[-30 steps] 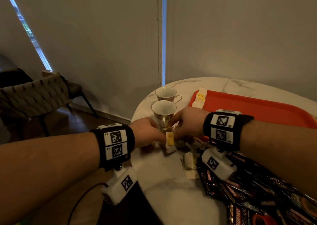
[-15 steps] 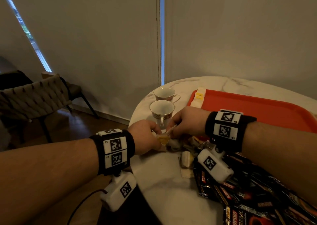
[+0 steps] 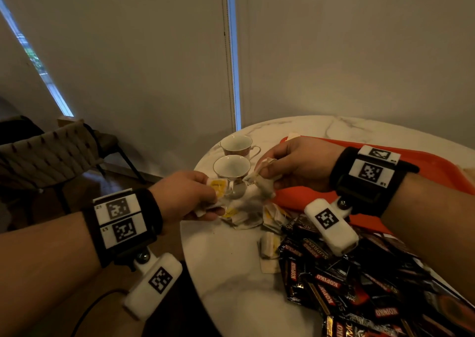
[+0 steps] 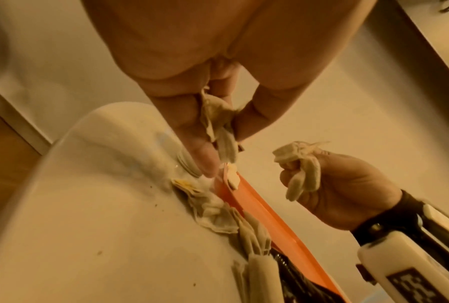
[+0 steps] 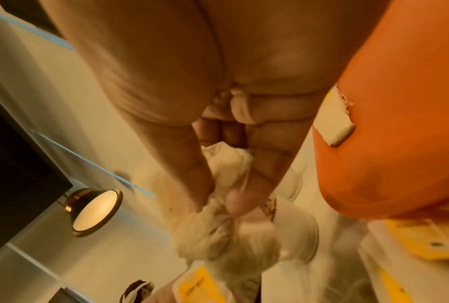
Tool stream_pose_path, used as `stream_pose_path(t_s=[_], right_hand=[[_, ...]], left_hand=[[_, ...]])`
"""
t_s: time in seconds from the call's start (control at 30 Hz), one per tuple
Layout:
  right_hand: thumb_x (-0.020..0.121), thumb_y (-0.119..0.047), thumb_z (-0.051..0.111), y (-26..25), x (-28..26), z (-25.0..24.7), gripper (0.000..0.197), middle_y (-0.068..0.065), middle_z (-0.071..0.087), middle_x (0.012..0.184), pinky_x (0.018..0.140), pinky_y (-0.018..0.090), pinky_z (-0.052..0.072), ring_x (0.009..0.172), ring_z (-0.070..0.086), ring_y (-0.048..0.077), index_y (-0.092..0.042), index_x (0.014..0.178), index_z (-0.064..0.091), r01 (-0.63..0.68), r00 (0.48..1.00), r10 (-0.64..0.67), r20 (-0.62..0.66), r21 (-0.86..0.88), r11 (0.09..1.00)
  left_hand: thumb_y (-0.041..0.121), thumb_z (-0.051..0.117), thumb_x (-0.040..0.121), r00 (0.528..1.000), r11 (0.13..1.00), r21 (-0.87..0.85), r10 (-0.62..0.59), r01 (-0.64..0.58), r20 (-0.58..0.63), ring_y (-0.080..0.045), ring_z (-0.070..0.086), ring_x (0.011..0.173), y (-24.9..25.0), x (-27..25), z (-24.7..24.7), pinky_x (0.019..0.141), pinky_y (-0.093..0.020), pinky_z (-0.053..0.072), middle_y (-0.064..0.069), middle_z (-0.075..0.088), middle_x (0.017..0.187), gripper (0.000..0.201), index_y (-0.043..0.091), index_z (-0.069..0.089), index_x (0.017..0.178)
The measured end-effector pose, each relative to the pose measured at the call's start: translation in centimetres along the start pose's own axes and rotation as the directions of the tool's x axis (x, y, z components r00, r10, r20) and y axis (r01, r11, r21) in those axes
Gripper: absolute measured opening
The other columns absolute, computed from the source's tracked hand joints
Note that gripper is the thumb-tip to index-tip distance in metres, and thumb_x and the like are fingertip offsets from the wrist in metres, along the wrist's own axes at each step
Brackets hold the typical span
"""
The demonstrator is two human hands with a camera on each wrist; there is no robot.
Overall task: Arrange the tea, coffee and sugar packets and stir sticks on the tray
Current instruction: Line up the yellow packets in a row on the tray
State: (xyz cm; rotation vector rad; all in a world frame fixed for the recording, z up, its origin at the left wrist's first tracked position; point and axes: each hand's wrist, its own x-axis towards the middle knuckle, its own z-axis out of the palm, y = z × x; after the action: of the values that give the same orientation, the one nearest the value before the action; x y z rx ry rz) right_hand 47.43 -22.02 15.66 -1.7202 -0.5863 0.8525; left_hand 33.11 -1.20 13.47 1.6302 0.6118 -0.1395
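My left hand [image 3: 205,203] pinches a few tea bags [image 3: 218,187] with yellow tags just above the table's left edge; the left wrist view shows the tea bags [image 4: 218,127] between thumb and fingers. My right hand [image 3: 264,174] grips a bunch of tea bags [image 3: 263,186], lifted by the near cup and in front of the orange tray [image 3: 437,167]. In the right wrist view the bunch [image 5: 225,184] sits crumpled in the curled fingers. More tea bags [image 3: 246,217] lie heaped on the marble table [image 3: 226,272] between my hands. Black Kopiko coffee packets [image 3: 323,285] are piled at the lower right.
Two white teacups [image 3: 232,167] [image 3: 236,143] stand at the table's far left, right behind my hands. One tea bag [image 5: 340,123] lies on the tray. A chair [image 3: 46,154] stands on the floor to the left. The table edge runs close under my left hand.
My hands have drawn apart. The right hand rose toward the tray with its bunch of tea bags; the left hand shifted left, holding its yellow-tagged bags.
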Motion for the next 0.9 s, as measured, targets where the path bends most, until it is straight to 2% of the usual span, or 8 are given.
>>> stream_pose_path(t_s=[0.2, 0.33, 0.4, 0.5, 0.6, 0.73, 0.83, 0.9], right_hand=[[0.085, -0.004, 0.078, -0.4, 0.1, 3.4, 0.017, 0.016, 0.077, 0.101, 0.074, 0.029, 0.062, 0.087, 0.075, 0.023, -0.006, 0.102, 0.077, 0.019, 0.999, -0.013, 0.045, -0.128, 0.992], [0.085, -0.007, 0.080, -0.3, 0.9, 5.4, 0.017, 0.014, 0.077, 0.098, 0.078, 0.035, 0.064, 0.089, 0.077, 0.026, -0.007, 0.102, 0.076, 0.031, 0.999, -0.037, -0.025, -0.222, 0.975], [0.086, -0.012, 0.079, -0.2, 1.0, 5.8, 0.014, 0.010, 0.077, 0.095, 0.076, 0.033, 0.064, 0.087, 0.077, 0.022, -0.010, 0.099, 0.076, 0.035, 0.999, -0.043, -0.024, -0.276, 0.960], [0.090, -0.024, 0.077, 0.0, 1.1, 5.8, 0.014, 0.004, 0.077, 0.093, 0.075, 0.031, 0.064, 0.082, 0.076, 0.015, -0.014, 0.099, 0.077, 0.044, 0.998, -0.055, -0.014, -0.430, 0.902], [0.090, -0.037, 0.076, -0.2, 0.8, 5.3, 0.017, -0.003, 0.077, 0.094, 0.079, 0.030, 0.063, 0.084, 0.074, 0.011, -0.023, 0.099, 0.078, 0.037, 0.999, -0.044, 0.000, -0.560, 0.828], [0.089, -0.038, 0.075, -0.5, 0.5, 5.7, 0.030, -0.017, 0.066, 0.121, 0.086, 0.026, 0.056, 0.100, 0.064, 0.005, -0.038, 0.118, 0.070, 0.119, 0.989, 0.021, 0.146, -0.874, 0.470], [0.091, -0.029, 0.072, -0.1, 0.9, 7.1, 0.051, -0.011, 0.056, 0.137, 0.092, 0.029, 0.053, 0.115, 0.058, 0.013, -0.041, 0.139, 0.057, 0.202, 0.970, 0.094, 0.223, -0.961, 0.189], [0.091, -0.023, 0.069, 0.3, 1.4, 7.8, 0.057, -0.006, 0.055, 0.139, 0.093, 0.031, 0.054, 0.115, 0.057, 0.016, -0.041, 0.143, 0.053, 0.235, 0.960, 0.135, 0.246, -0.967, 0.095]], left_hand=[[-0.008, 0.047, 0.097, 0.998, 0.983, -0.185, 0.022, -0.010, 0.065, -0.040, 0.076, 0.098, -0.3, -0.5, 1.3, 0.074, -0.043, 0.065, -0.023, 0.076, 0.107, 0.031, 0.010, 0.067, 0.115], [0.016, 0.054, 0.091, 0.971, 0.955, -0.294, 0.032, 0.040, 0.235, -0.042, 0.071, 0.110, -0.3, -1.1, 1.7, 0.080, -0.045, 0.063, -0.025, 0.072, 0.121, 0.038, 0.008, 0.065, 0.126], [0.026, 0.064, 0.085, 0.961, 0.960, -0.276, 0.033, 0.046, 0.276, -0.037, 0.073, 0.105, -0.6, -1.1, 1.7, 0.077, -0.043, 0.065, -0.021, 0.074, 0.118, 0.044, 0.012, 0.065, 0.127], [0.011, 0.066, 0.091, 0.967, 0.984, -0.180, 0.050, -0.005, 0.248, -0.027, 0.077, 0.091, -1.2, -0.9, 1.6, 0.067, -0.035, 0.065, -0.015, 0.077, 0.107, 0.033, 0.012, 0.066, 0.124], [-0.001, 0.058, 0.098, 0.984, 0.989, -0.149, 0.044, -0.018, 0.170, -0.028, 0.076, 0.082, -2.0, -0.7, 0.6, 0.059, -0.035, 0.064, -0.018, 0.076, 0.096, 0.021, 0.007, 0.067, 0.115], [-0.004, 0.055, 0.097, 0.998, 0.992, -0.127, -0.003, 0.011, 0.063, -0.032, 0.077, 0.076, -2.6, -0.7, -1.3, 0.051, -0.034, 0.060, -0.024, 0.074, 0.096, 0.023, 0.003, 0.065, 0.117], [-0.004, 0.054, 0.097, 1.000, 0.985, -0.172, -0.025, 0.027, 0.012, -0.034, 0.077, 0.074, -2.5, -0.9, -2.1, 0.052, -0.036, 0.061, -0.029, 0.073, 0.110, 0.024, 0.003, 0.064, 0.118], [-0.003, 0.053, 0.097, 1.000, 0.979, -0.204, -0.019, 0.022, 0.016, -0.034, 0.077, 0.077, -2.4, -0.9, -2.2, 0.054, -0.037, 0.062, -0.029, 0.072, 0.112, 0.026, 0.003, 0.065, 0.119]])
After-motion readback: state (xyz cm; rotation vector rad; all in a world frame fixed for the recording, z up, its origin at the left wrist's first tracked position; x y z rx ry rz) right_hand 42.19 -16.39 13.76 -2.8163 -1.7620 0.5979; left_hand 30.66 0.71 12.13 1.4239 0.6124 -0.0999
